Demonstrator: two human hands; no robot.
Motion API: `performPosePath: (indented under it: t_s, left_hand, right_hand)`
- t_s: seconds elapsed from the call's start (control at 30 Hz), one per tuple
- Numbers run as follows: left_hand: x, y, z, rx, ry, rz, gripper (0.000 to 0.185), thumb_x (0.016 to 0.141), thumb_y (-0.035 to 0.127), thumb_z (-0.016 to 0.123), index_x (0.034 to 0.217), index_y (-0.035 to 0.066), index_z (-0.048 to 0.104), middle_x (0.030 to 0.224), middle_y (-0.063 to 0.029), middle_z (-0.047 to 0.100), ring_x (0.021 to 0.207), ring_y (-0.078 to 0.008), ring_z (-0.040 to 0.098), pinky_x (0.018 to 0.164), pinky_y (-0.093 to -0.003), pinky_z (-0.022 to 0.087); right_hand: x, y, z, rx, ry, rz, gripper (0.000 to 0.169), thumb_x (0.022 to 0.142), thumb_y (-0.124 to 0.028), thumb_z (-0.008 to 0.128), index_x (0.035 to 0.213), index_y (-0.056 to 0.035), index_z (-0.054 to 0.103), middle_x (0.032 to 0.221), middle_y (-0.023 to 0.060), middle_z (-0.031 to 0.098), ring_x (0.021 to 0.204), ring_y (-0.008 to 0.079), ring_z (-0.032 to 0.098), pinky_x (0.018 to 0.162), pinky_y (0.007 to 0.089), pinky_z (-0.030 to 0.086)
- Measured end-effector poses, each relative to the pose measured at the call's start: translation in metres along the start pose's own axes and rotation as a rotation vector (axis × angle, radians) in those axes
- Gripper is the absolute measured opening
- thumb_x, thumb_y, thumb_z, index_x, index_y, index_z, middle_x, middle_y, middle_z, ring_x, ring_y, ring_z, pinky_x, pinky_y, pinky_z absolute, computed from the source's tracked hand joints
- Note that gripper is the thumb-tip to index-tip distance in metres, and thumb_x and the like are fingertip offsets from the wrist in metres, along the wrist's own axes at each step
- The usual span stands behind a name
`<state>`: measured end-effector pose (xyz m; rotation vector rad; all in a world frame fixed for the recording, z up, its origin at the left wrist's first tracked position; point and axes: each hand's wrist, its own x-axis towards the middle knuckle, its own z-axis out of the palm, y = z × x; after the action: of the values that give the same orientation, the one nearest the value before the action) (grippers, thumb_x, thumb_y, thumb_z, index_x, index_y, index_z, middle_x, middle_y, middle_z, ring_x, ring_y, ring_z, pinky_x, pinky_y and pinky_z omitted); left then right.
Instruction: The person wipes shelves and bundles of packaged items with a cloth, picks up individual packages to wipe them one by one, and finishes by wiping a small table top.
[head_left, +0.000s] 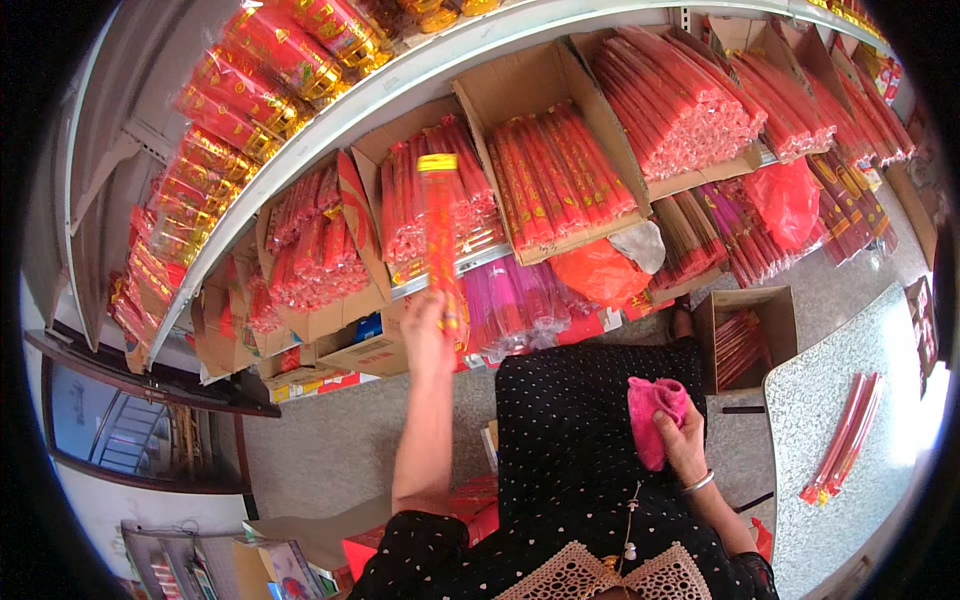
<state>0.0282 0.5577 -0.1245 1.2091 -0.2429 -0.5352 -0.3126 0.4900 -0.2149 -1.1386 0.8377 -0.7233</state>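
Observation:
My left hand (426, 319) grips the lower end of a long red packet (439, 232) with gold print and a yellow top end. It is held up in front of the shelf, slightly blurred. Behind it stands a cardboard box of red plastic-wrapped sticks (401, 202); whether the packet touches them I cannot tell. In my right hand (681, 435) is a bunched pink cloth (651, 420), held over the lap of a black dotted dress (570, 420).
Cardboard boxes (555, 75) of red-wrapped sticks line the shelf. Under it lie purple packets (510, 300) and an orange-red plastic bag (604, 274). An open box (780, 330) holds more sticks beside a speckled table (810, 405) with red packets (844, 442) on it. Gold-and-red goods (281, 56) fill the upper shelf.

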Motion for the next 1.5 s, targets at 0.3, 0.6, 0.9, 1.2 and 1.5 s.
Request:
performPosePath:
  t_s: [0.3,0.6,0.9,1.2,1.5]
  left_hand:
    - [0.176,0.034,0.002,0.300,0.110,0.081,0.026,0.084,0.020,0.059,0.102,0.001,0.055,0.089,-0.0071,0.061,0.081,-0.0182,0.061,0.062,-0.0319,0.050]
    - [0.214,-0.010,-0.035,1.275,0.034,0.429,0.053,0.083,0.029,0.060,0.128,0.007,0.044,0.125,-0.0202,0.047,0.116,-0.0310,0.046,0.097,-0.0357,0.036]
    - [0.167,-0.020,0.041,1.656,0.015,0.681,0.062,0.076,0.041,0.064,0.126,0.010,0.047,0.128,-0.0189,0.041,0.121,-0.0356,0.036,0.097,-0.0522,0.028]
    - [0.183,-0.034,0.080,1.757,-0.132,0.846,0.038,0.073,0.026,0.067,0.102,0.003,0.058,0.099,-0.0163,0.052,0.097,-0.0317,0.052,0.080,-0.0443,0.043]
    - [0.220,0.003,0.022,0.451,0.115,0.161,0.014,0.082,0.003,0.054,0.094,-0.005,0.055,0.079,-0.0182,0.059,0.056,-0.0261,0.059,0.051,-0.0363,0.051]
  right_hand:
    - [-0.006,-0.005,-0.011,-0.033,0.045,-0.037,0.038,0.080,-0.007,0.056,0.116,0.0021,0.050,0.104,0.0066,0.059,0.095,0.0134,0.054,0.086,0.0272,0.042]
    - [-0.014,0.006,-0.016,0.030,0.048,0.053,0.038,0.080,-0.006,0.054,0.117,0.0022,0.050,0.104,0.0066,0.060,0.096,0.0135,0.055,0.086,0.0271,0.043]
    - [-0.001,0.017,-0.003,0.011,-0.046,0.050,0.037,0.082,-0.010,0.056,0.117,0.0001,0.050,0.104,0.0049,0.060,0.095,0.0116,0.054,0.085,0.0264,0.043]
    - [-0.008,0.005,-0.010,-0.015,0.049,0.054,0.037,0.082,-0.010,0.056,0.116,0.0004,0.050,0.103,0.0050,0.059,0.094,0.0118,0.054,0.084,0.0269,0.044]
    - [-0.007,0.012,-0.004,0.071,-0.023,0.078,0.038,0.083,-0.007,0.055,0.119,-0.0004,0.049,0.106,0.0045,0.059,0.097,0.0117,0.053,0.086,0.0267,0.043]
